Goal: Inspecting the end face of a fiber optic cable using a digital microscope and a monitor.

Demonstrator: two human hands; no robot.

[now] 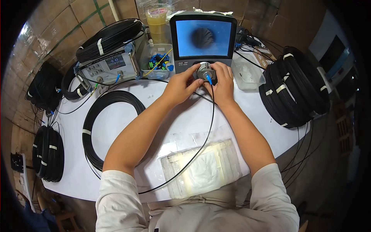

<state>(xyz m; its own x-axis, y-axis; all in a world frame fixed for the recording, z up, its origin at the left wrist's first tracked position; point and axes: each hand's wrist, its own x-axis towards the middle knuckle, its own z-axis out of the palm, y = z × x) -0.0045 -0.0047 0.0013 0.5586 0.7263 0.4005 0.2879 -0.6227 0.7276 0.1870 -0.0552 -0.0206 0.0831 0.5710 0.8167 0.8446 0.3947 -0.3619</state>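
Both hands meet at the round metal knob (203, 71) on the front of a grey inspection device with a screen (203, 37) showing a dark circle on blue. My left hand (181, 84) grips the knob's left side. My right hand (222, 81) pinches a blue connector (209, 79) plugged into the knob. A thin black cable (205, 135) runs from the connector down across the white table (127, 112) toward me, over a stack of clear plastic bags (203, 170).
A coil of black cable (96, 116) lies on the left of the table. More coils sit at the right (295, 89) and far left (48, 152). A grey meter box (110, 65), a clear tray of blue connectors (158, 63) and a drink cup (157, 23) stand behind.
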